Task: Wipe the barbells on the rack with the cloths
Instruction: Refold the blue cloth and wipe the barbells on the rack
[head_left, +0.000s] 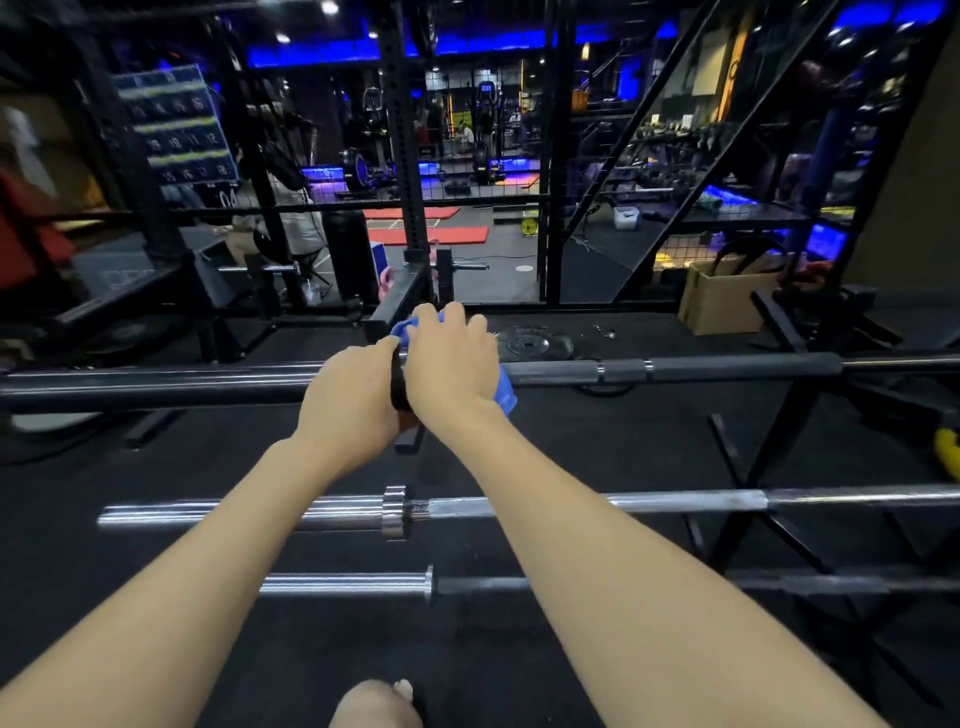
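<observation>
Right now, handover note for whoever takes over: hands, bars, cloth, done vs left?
Left hand grips the top black barbell beside its collar.
Right hand presses the blue cloth round the same bar, just right of the collar.
Two chrome bars sit lower on the rack: middle barbell, lowest barbell; neither is touched.
Done: cannot tell how much of the top bar is wiped.
Left: probably the rest of the top bar, then the two lower bars.

Both hands (right hand (451, 358) with blue cloth (505, 396)) grip the top barbell (675, 370).
</observation>
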